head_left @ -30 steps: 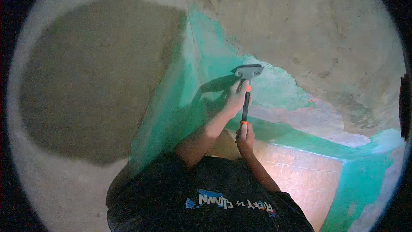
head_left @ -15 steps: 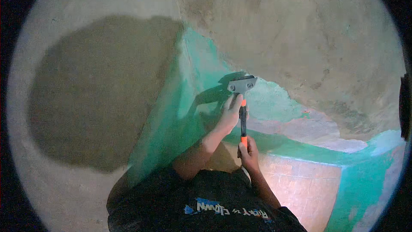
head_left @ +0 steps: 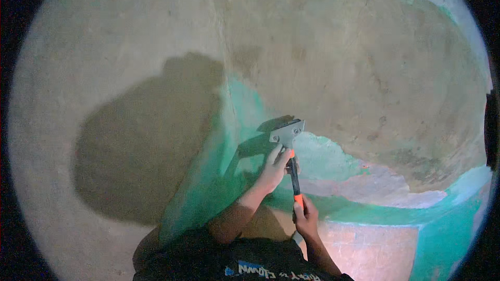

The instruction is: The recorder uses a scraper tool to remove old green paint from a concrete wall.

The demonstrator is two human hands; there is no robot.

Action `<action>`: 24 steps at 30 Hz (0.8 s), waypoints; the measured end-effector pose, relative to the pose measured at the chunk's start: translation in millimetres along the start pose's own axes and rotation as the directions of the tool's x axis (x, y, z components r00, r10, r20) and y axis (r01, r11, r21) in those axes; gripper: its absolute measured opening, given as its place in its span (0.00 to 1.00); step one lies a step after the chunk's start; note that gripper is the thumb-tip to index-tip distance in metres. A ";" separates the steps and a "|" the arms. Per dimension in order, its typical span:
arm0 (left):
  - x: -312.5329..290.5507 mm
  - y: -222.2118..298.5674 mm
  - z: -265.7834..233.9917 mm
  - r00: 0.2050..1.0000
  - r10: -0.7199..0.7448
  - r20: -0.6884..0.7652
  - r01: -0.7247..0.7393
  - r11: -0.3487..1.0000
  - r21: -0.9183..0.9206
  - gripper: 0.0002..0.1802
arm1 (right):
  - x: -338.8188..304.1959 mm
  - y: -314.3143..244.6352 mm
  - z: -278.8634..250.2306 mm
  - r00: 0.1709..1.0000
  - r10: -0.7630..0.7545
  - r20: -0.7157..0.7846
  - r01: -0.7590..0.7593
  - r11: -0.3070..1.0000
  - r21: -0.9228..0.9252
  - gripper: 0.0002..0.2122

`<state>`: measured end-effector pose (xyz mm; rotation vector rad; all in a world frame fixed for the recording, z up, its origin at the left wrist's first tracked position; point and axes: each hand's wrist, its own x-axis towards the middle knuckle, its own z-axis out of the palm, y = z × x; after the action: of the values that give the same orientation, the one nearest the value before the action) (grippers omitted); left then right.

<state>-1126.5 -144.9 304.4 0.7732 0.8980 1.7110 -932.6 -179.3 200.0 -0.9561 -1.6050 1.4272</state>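
Both hands grip a long-handled scraper (head_left: 295, 177) with a black and orange handle and a wide grey metal head. My left hand (head_left: 274, 170) closes round the upper handle just below the head. Lower down, at the orange end, my right hand (head_left: 306, 216) is wrapped round the grip. The scraper's head lies against or just over green paint (head_left: 249, 105) at the border with bare grey-brown plaster; contact cannot be made out. It is tilted, its right end higher. Some fingers of each hand are hidden behind the handle.
Bare plaster (head_left: 333, 62) spreads above and to the right. A wall corner (head_left: 221, 36) runs up left of the scraper. Pale patchy paint (head_left: 375, 184) lies to the right, above a green band and a lit tiled-looking panel (head_left: 364, 244). My shadow (head_left: 146, 145) falls on the left wall.
The view has tilted upward, so wall, hands and scraper sit lower in the picture. The scraper's head has turned a little and shifted slightly left along the paint edge. Both hands keep their hold.
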 end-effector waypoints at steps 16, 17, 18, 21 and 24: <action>-11.4 98.2 49.8 0.896 0.161 0.414 -0.198 0.979 0.047 0.24 | -23.2 -101.2 34.7 0.827 -0.478 -0.296 0.348 0.849 -0.399 0.23; -11.2 100.6 50.2 0.887 0.166 0.431 -0.200 0.979 0.036 0.24 | -25.3 -103.9 39.8 0.743 -0.600 -0.297 0.406 0.756 -0.513 0.23; -11.1 103.4 50.6 0.878 0.171 0.448 -0.203 0.979 0.024 0.25 | -27.8 -108.1 45.4 0.730 -0.609 -0.311 0.404 0.751 -0.522 0.23; -13.6 108.3 51.5 0.836 0.221 0.503 -0.249 0.968 -0.011 0.20 | -37.0 -117.1 58.8 0.745 -0.556 -0.370 0.384 0.810 -0.443 0.23; -24.1 113.5 52.3 0.804 0.208 0.557 -0.273 0.961 0.034 0.22 | -47.0 -123.8 71.5 0.749 -0.540 -0.383 0.428 0.837 -0.342 0.23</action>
<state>-1130.5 -181.3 426.3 1.4228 0.5058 1.5232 -982.6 -262.9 314.7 -0.8376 -1.5141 0.5912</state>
